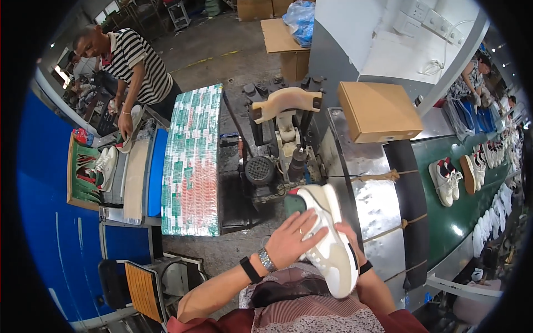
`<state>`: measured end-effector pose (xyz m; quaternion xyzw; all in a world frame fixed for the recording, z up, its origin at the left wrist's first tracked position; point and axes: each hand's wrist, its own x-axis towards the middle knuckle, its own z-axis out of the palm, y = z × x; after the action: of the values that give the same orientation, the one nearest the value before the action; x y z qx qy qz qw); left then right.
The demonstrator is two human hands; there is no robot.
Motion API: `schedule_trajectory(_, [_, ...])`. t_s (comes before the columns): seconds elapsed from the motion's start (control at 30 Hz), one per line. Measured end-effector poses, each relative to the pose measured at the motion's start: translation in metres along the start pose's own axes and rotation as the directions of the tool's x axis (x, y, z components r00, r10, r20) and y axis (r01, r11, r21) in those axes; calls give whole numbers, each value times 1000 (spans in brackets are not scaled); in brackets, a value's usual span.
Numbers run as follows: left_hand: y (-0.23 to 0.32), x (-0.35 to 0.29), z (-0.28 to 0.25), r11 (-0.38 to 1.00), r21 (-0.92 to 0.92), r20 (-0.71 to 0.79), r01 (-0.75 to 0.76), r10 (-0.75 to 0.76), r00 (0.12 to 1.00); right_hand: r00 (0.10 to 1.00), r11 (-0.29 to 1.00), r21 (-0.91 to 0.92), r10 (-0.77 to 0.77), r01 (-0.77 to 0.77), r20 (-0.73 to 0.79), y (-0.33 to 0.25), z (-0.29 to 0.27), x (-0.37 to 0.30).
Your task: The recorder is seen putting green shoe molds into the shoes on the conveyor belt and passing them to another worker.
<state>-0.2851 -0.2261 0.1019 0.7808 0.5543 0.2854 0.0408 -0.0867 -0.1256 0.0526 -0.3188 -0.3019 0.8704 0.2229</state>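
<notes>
Shoe (pixel 337 260), one, pale with green heel: being held up before patterned clothing (pixel 311 312). Left hand (pixel 288 238): spreading its fingers over the upper. Right hand (pixel 353 242): gripping the sole side. Handling: firm support below, light fingers above, probably keeping the upper unmarked.

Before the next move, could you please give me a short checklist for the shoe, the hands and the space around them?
1. Both hands at the shoe: ok, left hand spread over the upper, right hand along the other side.
2. Right hand's full grip: cannot tell, partly hidden behind the shoe.
3. Toe toward the wearer's body: ok.
4. Laces fully in sight: not ok, the left hand covers part.
5. Shoe clear of the machine: cannot tell, they overlap in this view.
6. Co-worker in stripes away from the shoe: ok.
</notes>
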Motion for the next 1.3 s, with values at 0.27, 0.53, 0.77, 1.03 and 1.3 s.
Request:
schedule_trajectory(0.27, [-48, 47, 31, 977, -50, -207, 207, -212, 955, 687, 352, -791, -717, 501, 116, -77, 43, 67])
schedule_trajectory(0.53, [-74, 47, 47, 906, -277, -245, 320, -389, 888, 680, -144, -966, -688, 215, 254, -104, 102, 98])
schedule_trajectory(0.77, [-90, 42, 69, 885, -379, -229, 271, -374, 899, 861, -310, -950, -468, 49, 197, -125, 126, 117])
schedule_trajectory(1.03, [-72, 8, 63, 783, -601, -109, 158, -276, 955, 777, -211, -956, -559, 203, 289, -104, 100, 78])
schedule_trajectory(1.3, [-61, -13, 82, -258, -900, 410, 350, -773, 484, 715, -169, -949, -626, 266, 312, -102, 97, 59])
